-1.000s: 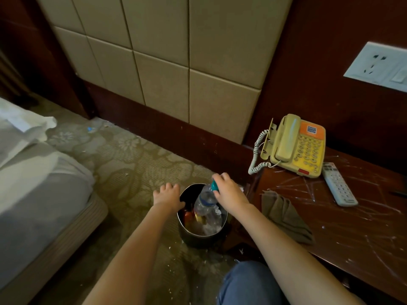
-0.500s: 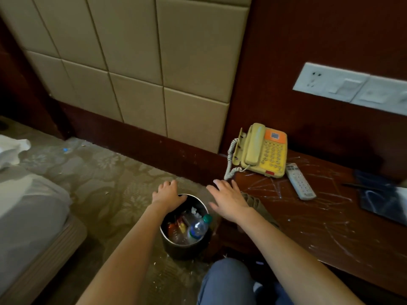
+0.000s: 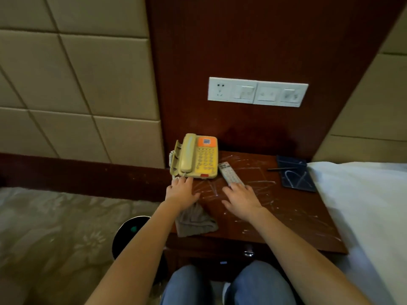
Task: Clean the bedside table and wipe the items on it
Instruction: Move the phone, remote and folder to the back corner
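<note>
Over table (image 3: pixel 275 216), both hands (image 3: pixel 182 192) spread.

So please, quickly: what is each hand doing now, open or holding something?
Left hand: open, holding nothing, fingertips at the front edge of the telephone.
Right hand: open, holding nothing, fingertips at the near end of the remote control.

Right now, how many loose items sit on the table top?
4: phone back left, remote beside it, cloth front left, dark tray back right, pen across it.

A hotel bedroom: padded headboard wall (image 3: pixel 72 84), bedside table (image 3: pixel 275 216) with telephone (image 3: pixel 196 157), white bed linen (image 3: pixel 363 205).
</note>
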Motion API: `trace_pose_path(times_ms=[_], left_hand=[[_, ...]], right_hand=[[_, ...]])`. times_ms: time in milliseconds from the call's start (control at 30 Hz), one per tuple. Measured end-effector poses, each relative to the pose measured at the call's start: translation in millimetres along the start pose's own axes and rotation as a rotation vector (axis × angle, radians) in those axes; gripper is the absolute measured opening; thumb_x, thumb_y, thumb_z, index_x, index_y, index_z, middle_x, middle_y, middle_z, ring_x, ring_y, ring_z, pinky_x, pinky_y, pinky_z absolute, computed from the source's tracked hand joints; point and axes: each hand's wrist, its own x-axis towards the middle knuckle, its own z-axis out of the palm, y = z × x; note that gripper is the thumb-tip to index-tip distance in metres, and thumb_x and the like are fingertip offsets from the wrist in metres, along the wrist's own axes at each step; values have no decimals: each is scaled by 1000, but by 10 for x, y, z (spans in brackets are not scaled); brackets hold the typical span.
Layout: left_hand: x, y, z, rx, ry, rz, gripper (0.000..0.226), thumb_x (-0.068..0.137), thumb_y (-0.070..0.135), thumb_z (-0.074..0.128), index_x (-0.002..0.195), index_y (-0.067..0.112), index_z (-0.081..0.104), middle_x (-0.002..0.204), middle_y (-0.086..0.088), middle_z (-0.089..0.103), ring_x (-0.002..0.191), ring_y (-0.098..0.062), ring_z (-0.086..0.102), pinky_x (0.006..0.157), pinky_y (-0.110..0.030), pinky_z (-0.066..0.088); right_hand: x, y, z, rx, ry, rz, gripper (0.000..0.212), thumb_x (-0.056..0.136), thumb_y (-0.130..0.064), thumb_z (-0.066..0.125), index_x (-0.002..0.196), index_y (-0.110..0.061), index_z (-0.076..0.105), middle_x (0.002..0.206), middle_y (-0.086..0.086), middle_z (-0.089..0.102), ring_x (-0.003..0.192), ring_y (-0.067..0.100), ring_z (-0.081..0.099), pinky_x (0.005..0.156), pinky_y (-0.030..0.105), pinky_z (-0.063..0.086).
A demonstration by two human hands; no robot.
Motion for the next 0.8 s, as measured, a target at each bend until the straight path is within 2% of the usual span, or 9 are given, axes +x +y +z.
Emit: trace_pose_path(times_ms=[200,467,633,800], left_hand=[[279,646,156,36,-67,77,61,92,44,52,142,16,30,144,-11,36,134,-30,33,105,-46,34],[759,1455,348,149,-106,188,65,95,45,47,148,16,22,148,-11,30,136,-31,29,107,-46,32],[1174,1999,459,125,-113,280,65,94,44,48,147,15,23,147,-10,31,135,-31,30,108,-46,31],[1498,2499,707,120,-99,341,61,96,37,49,146,11,25,147,-11,32,136,-30,29,109,-46,29]], right_hand=[[-160,690,109,23,-29,137,45,99,-38,40,139,-18,38,140,9,39,130,29,36,106,46,32],[-189,1626,216,78,-28,325,45,100,-37,38,142,-19,35,145,8,36,134,29,34,108,45,30],[-111,2171,281,102,-23,431,45,100,-38,39,141,-19,35,140,7,40,129,28,40,104,42,36],[-53,2624,414,265,-27,571,50,97,-40,43,140,-16,32,136,13,42,124,32,42,97,42,43]])
